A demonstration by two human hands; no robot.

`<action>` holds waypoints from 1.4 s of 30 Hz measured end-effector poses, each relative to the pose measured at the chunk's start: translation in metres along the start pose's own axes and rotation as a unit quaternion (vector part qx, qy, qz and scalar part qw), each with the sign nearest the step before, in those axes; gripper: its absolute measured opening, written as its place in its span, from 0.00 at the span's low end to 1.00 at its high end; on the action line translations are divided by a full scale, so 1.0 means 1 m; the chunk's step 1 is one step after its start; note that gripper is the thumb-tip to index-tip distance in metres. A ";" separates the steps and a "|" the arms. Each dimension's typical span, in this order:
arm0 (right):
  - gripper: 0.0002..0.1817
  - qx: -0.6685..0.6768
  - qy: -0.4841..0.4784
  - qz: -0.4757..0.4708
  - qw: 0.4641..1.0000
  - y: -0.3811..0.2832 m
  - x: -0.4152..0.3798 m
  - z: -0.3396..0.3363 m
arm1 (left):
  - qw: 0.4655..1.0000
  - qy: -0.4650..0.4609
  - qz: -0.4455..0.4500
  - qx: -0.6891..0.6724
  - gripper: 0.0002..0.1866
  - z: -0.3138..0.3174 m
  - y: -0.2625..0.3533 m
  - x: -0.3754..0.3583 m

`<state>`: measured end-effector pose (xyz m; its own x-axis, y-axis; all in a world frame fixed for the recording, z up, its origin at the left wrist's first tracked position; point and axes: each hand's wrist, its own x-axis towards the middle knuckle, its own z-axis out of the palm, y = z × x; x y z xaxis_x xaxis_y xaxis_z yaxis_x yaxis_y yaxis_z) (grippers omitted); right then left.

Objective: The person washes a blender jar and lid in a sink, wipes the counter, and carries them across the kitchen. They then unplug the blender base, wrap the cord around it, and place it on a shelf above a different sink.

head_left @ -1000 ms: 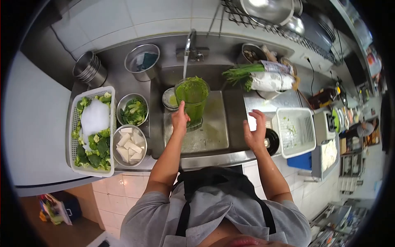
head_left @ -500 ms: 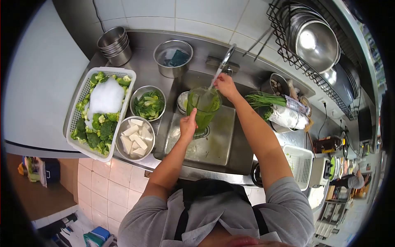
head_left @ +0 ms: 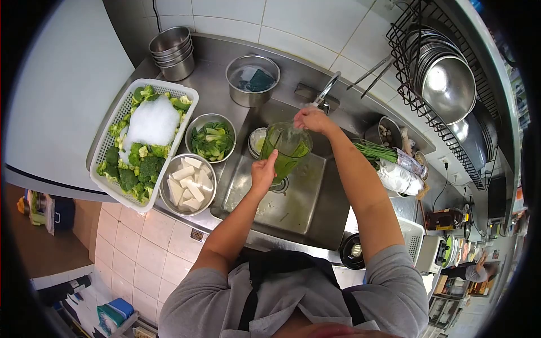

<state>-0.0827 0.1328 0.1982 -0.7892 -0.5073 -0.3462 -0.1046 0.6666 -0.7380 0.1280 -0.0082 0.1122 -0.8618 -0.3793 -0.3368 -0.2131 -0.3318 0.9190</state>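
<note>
My left hand (head_left: 264, 172) grips the near side of a clear container (head_left: 288, 153) with green liquid and green bits inside, tilted over the sink (head_left: 293, 217). Above its rim, my right hand (head_left: 313, 120) has its fingers bent together beside the water falling from the faucet (head_left: 328, 89); what they hold, if anything, is too small to tell. Small bowls (head_left: 256, 141) sit just left of the container. Further left are a steel bowl of leafy greens (head_left: 212, 139) and another of white blocks (head_left: 187, 183).
A white basket (head_left: 193, 96) holds broccoli and a white foamy heap. A steel pot (head_left: 252, 99) with a dark cloth stands behind the sink, near stacked steel pots (head_left: 176, 59). Green stalks (head_left: 375, 152) lie at right below a wire rack (head_left: 414, 93). Another person (head_left: 476, 272) stands far right.
My view has shifted, so the counter appears moved. My right hand has moved slightly relative to the container and is now nearer the faucet's falling water. My left hand keeps its grip.
</note>
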 end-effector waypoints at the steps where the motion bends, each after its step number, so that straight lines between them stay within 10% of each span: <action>1: 0.13 0.000 0.001 0.000 1.000 0.007 0.004 -0.001 | 1.000 0.005 -0.008 -0.009 0.33 0.001 -0.001 0.001; 18: 0.16 -0.028 -0.050 0.105 0.993 -0.017 -0.019 -0.019 | 0.993 -0.094 0.029 -0.070 0.25 0.008 -0.008 0.014; 31: 0.14 0.007 -0.011 0.014 1.000 0.007 0.007 -0.004 | 0.991 -0.096 -0.041 -0.080 0.28 0.017 0.005 0.024; 42: 0.12 0.143 -0.164 0.001 0.976 -0.012 -0.026 -0.014 | 0.981 -0.156 -0.058 -0.102 0.28 0.048 0.005 0.063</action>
<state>-0.0692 0.1454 0.2243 -0.5484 -0.6851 -0.4795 0.1071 0.5111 -0.8528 0.0507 0.0079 0.1051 -0.9427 -0.0564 -0.3289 -0.2498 -0.5344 0.8075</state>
